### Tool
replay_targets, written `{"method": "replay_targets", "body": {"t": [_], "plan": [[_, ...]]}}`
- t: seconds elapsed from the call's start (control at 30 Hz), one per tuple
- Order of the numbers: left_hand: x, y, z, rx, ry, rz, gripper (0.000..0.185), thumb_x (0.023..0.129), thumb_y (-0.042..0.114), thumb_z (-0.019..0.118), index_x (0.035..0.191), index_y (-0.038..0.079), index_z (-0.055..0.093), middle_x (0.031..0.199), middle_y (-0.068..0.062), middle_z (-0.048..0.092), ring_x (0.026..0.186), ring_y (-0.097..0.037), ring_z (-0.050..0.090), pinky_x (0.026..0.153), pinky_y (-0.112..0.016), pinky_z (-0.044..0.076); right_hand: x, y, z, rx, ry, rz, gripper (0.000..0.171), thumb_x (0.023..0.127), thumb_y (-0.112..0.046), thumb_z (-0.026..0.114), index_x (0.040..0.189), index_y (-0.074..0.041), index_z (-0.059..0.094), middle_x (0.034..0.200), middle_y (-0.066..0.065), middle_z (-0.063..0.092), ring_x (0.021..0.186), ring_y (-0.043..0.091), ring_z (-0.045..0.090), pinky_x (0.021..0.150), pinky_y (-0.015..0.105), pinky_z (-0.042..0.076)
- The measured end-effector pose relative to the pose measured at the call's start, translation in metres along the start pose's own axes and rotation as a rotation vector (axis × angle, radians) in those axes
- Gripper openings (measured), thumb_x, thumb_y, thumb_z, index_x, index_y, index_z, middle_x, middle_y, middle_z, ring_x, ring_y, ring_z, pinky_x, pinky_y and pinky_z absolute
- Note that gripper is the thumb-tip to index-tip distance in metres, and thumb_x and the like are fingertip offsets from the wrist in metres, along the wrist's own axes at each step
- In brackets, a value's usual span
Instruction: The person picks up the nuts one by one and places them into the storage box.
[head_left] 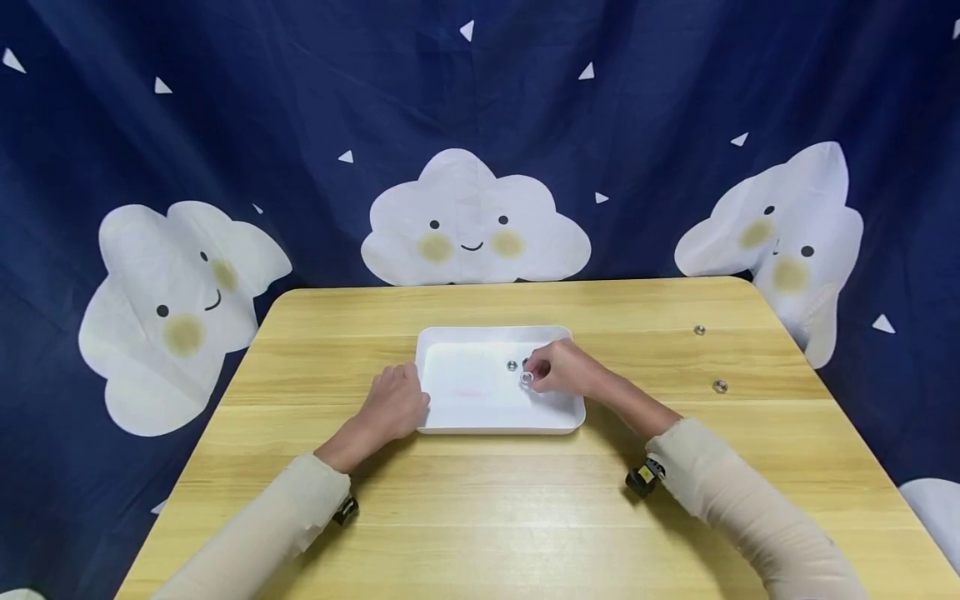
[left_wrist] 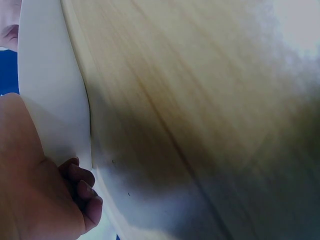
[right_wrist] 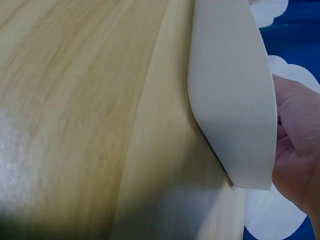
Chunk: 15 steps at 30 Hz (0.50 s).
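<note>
A white rectangular tray point(head_left: 457, 417) lies in the middle of the wooden table. My left hand point(head_left: 393, 404) rests against the tray's left rim, its curled fingers point(left_wrist: 82, 192) touching the tray wall point(left_wrist: 50, 100). My right hand point(head_left: 558, 371) reaches over the tray's right side and pinches a small silver ring-shaped metal part point(head_left: 527, 378) just above the tray floor. Another small metal part point(head_left: 512, 365) lies in the tray beside it. In the right wrist view only the tray's outer wall point(right_wrist: 235, 100) and part of the right hand point(right_wrist: 295, 150) show.
Two more small metal parts point(head_left: 699, 330) point(head_left: 720, 386) lie on the table at the right. The wooden table point(head_left: 525, 517) ends at a dark blue cloud-printed curtain point(head_left: 225, 125) behind and at both sides.
</note>
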<state>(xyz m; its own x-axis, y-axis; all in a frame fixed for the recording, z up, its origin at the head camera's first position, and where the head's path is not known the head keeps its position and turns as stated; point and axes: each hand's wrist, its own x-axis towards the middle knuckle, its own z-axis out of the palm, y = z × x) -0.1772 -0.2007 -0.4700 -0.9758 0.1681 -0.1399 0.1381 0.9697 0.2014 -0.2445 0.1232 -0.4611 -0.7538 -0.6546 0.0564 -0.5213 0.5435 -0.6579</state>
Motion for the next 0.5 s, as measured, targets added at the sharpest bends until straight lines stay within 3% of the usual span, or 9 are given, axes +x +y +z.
{"method": "replay_targets", "body": {"t": [0.5], "plan": [[0.0003, -0.0011, 0.0006, 0.002, 0.006, 0.004, 0.03, 0.1, 0.027, 0.05, 0.104, -0.002, 0.052, 0.092, -0.011, 0.052, 0.089, -0.03, 0.048, 0.082, -0.04, 0.039, 0.0014, -0.0012, 0.0053, -0.083, -0.037, -0.001, 0.013, 0.082, -0.006, 0.08, 0.096, -0.005, 0.081, 0.084, 0.002, 0.076, 0.075, 0.003, 0.062, 0.071, 0.017, 0.053]]}}
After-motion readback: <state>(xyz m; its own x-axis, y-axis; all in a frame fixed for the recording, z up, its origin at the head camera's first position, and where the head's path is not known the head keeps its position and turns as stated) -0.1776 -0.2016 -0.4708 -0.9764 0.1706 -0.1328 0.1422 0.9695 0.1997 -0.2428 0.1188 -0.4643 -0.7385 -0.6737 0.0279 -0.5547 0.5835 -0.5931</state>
